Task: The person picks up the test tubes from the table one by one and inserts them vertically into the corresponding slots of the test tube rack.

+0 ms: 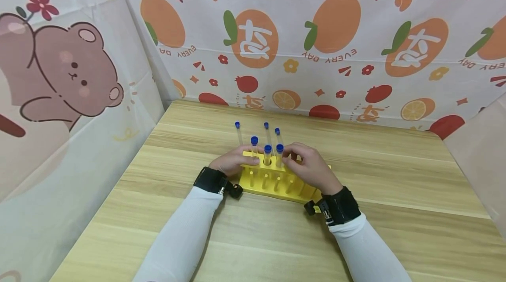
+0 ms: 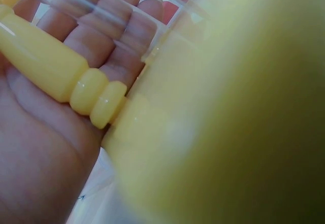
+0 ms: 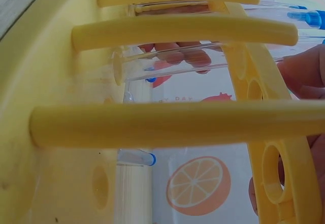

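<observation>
A yellow test tube rack (image 1: 258,186) with a row of pegs along its front stands mid-table. Three clear test tubes with blue caps sit upright in its left holes: one at the left end (image 1: 254,141), a second (image 1: 267,149), and a third (image 1: 280,148). My left hand (image 1: 230,161) grips the rack's left end, thumb over the top bar and fingers behind. The left wrist view shows a yellow peg (image 2: 48,61) across that palm and a clear tube (image 2: 104,13) before the fingers. My right hand (image 1: 312,168) pinches the third tube near its cap.
Behind the rack, three more blue-capped tubes lie on the wooden table: a left one (image 1: 238,128), a middle one (image 1: 266,129) and a right one (image 1: 278,135). A fruit-print curtain (image 1: 296,66) hangs along the back edge, and a bear-print curtain (image 1: 75,75) at the left.
</observation>
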`<state>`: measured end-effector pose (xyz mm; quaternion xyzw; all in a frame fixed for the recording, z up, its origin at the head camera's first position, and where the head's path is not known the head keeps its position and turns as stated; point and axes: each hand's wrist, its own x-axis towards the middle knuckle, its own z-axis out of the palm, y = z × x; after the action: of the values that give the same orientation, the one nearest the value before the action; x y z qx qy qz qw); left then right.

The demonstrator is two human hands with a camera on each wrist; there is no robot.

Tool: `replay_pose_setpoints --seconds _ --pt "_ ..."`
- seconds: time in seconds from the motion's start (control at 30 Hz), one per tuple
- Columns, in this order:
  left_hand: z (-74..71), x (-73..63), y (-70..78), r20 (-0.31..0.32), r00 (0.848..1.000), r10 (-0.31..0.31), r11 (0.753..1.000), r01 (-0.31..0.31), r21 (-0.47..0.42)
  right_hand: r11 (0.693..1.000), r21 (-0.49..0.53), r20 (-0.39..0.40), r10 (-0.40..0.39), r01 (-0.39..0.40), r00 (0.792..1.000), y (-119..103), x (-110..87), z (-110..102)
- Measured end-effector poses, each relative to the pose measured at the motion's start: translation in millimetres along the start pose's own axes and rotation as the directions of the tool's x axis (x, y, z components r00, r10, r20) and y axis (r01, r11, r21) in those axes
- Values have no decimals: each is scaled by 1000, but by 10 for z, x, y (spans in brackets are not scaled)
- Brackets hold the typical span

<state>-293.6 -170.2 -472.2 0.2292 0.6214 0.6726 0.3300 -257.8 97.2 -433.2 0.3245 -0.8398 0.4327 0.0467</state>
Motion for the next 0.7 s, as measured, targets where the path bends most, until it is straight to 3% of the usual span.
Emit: replay_pose_setpoints --seconds 0.7 --pt "-25 28 -16 -2 1000 -2 1000 2 -11 1000 6 -1 29 -29 1000 -5 23 -22"
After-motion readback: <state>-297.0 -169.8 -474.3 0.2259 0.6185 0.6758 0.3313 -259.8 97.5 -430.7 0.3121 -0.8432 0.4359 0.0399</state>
